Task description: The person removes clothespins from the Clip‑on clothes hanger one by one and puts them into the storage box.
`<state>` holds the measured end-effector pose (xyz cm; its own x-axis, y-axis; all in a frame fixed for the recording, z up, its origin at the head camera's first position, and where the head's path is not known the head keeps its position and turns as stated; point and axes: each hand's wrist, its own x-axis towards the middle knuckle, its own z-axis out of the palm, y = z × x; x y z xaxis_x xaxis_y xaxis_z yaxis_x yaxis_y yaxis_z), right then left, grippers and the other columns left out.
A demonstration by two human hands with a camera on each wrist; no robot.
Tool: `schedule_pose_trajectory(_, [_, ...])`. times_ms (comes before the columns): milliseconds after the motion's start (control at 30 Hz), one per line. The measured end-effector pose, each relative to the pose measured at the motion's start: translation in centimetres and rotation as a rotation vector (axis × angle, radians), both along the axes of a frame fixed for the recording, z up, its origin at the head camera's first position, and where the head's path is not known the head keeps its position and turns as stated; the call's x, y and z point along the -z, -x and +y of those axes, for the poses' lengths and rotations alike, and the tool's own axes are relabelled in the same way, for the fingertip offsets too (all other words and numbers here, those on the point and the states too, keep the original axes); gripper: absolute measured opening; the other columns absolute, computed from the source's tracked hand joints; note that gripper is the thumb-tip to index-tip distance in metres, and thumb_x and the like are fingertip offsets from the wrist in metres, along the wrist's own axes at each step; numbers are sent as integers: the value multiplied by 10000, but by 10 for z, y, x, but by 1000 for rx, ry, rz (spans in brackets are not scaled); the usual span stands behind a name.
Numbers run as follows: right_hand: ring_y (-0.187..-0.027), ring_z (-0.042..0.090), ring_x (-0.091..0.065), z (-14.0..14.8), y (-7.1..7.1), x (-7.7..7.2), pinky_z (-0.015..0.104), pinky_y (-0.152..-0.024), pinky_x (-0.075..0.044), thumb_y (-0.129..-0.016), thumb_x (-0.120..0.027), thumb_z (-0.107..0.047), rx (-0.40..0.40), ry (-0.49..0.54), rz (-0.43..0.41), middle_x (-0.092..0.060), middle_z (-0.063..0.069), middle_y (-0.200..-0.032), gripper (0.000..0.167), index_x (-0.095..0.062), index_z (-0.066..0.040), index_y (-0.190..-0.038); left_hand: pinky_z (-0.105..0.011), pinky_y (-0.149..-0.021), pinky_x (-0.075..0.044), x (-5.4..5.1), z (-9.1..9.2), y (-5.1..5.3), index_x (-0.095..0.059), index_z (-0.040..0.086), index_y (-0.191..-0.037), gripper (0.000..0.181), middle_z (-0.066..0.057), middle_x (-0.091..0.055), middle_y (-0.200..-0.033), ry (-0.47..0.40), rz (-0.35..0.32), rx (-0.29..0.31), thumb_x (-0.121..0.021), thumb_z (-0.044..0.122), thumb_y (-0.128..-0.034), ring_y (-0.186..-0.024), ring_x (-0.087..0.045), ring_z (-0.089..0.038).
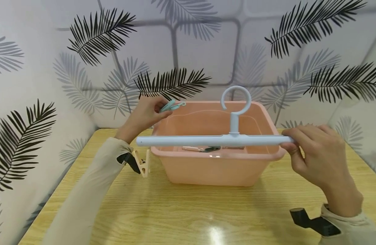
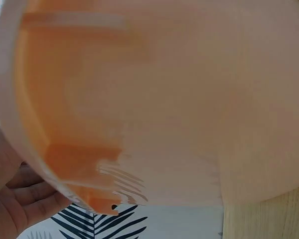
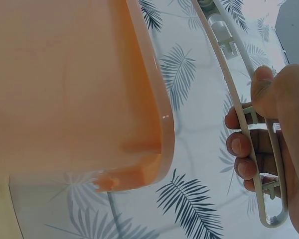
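In the head view the hands are well apart. The left hand (image 1: 149, 110), beyond the basin's left back corner, pinches a light teal clip (image 1: 168, 106) between thumb and fingers. The right hand (image 1: 316, 153) grips one end of a pale blue hanger (image 1: 188, 140), which reaches level across toward the left wrist; whether its free end touches that wrist I cannot tell. The hanger's hook (image 1: 248, 98) points up, between the two hands. Behind the hanger and between the hands stands a pink basin (image 1: 212, 170), with a dark green clip (image 1: 212, 148) and a pale clip (image 1: 190, 148) inside. A cream clip (image 1: 144, 173) is just beside the left wrist, over the wooden table (image 1: 188, 211).

In the left wrist view the basin's pink side fills most of the space to the right of the left hand, whose fingers show past the rim; its hold cannot be told from here.

In the right wrist view the right hand's fingers curl round the hanger's narrow looped frame, with the basin to the left of that hand and leaf-patterned wall covering (image 3: 189, 139) behind.
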<state>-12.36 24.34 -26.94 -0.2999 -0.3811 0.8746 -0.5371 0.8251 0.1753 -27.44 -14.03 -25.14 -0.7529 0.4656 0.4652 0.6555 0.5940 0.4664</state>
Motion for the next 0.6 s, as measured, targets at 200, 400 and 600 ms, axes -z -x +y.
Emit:
schedule_pose_trajectory(200, [-567,323,-569,0,-3,2,460,-528,-387,-1016,-379,-473,1,9,2,-635,131,-675,605,-663,12,-793,-360,-694,-522,5,6,5,-680,-34,-1035,225,-143,-705,-859,23,-5,13,-726,106,-864,-736,-663,-228])
schedule_pose_trajectory(400, [-559,324,-564,0,-3,0,464,-522,-387,-1019,-379,-458,0,5,7,-633,134,-672,596,-663,16,-795,-331,-675,-502,5,12,7,-685,-14,-1024,202,-118,-699,-848,18,6,52,-722,109,-868,-723,-644,-197])
schedule_pose_trajectory(600, [-550,316,-560,0,-2,0,457,-521,-388,-1019,-385,-448,-1,0,9,-631,125,-669,583,-661,14,-795,-329,-720,-529,9,16,10,-682,-16,-992,174,-119,-704,-860,19,11,65,-709,115,-880,-770,-669,-208])
